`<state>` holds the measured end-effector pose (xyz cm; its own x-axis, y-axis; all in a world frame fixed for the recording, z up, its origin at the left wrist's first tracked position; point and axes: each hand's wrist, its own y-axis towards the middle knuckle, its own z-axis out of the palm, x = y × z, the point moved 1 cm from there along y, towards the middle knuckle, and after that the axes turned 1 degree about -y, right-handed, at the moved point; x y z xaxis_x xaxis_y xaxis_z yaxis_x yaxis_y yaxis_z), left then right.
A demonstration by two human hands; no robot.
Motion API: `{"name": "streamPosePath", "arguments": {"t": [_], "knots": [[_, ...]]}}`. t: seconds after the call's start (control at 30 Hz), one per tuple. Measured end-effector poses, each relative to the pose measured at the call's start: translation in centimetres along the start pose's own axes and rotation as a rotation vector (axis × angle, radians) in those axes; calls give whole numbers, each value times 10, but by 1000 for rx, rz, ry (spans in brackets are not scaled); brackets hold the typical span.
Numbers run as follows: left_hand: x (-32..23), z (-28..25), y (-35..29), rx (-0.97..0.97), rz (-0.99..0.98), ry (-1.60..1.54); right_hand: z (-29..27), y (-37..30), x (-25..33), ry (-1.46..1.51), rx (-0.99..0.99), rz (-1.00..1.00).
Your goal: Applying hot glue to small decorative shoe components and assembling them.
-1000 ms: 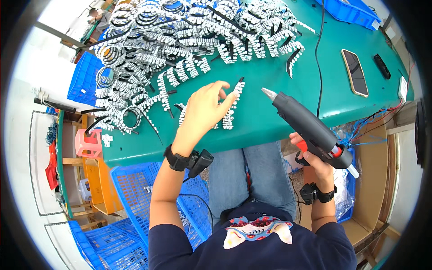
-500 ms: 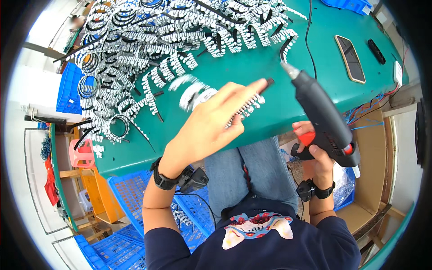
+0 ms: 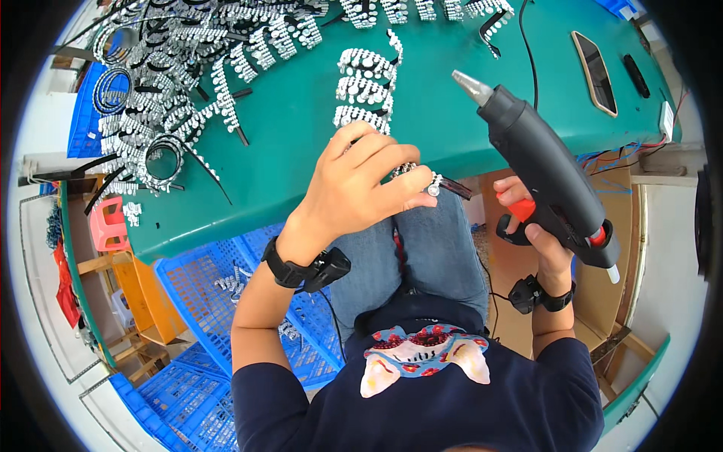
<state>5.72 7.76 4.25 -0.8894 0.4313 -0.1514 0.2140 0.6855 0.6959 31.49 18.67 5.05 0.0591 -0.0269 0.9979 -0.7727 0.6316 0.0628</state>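
Observation:
My left hand (image 3: pixel 363 175) is closed round part of a coiled black strip set with shiny rhinestones, a rhinestone trim (image 3: pixel 364 90), at the table's near edge. Beyond my fingers its loops spread over the green tabletop. On the other side, a dark end of strip pokes out past my thumb, over my lap. The fingers hide the stretch in between. My right hand (image 3: pixel 548 242) grips the handle of a black glue gun (image 3: pixel 538 154) with a red trigger. Its metal nozzle points up and left above the table, apart from the trim. A pale glue stick protrudes from its back.
A heap of similar rhinestone strips (image 3: pixel 169 83) covers the table's (image 3: pixel 444 143) far left, with more coils along the far edge. A phone (image 3: pixel 595 73), a black cable (image 3: pixel 529 53) and a small black object (image 3: pixel 636 76) lie right. Blue crates (image 3: pixel 199 290) stand below left, a cardboard box (image 3: pixel 610 294) right.
My left hand has come back toward the table's near edge and turned, with the trim's loops now strung out beyond it. The view has shifted. The glue gun stays in my right hand.

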Motion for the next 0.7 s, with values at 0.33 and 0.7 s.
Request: {"name": "streamPosePath", "arguments": {"t": [0.33,0.7], "knots": [[-24,1,-32,-258,-219,192,-8,-23,-6,-416,58,78],[-21,-9,-52,-36,-262,22,-12,-22,-12,-502,183,16]]}}
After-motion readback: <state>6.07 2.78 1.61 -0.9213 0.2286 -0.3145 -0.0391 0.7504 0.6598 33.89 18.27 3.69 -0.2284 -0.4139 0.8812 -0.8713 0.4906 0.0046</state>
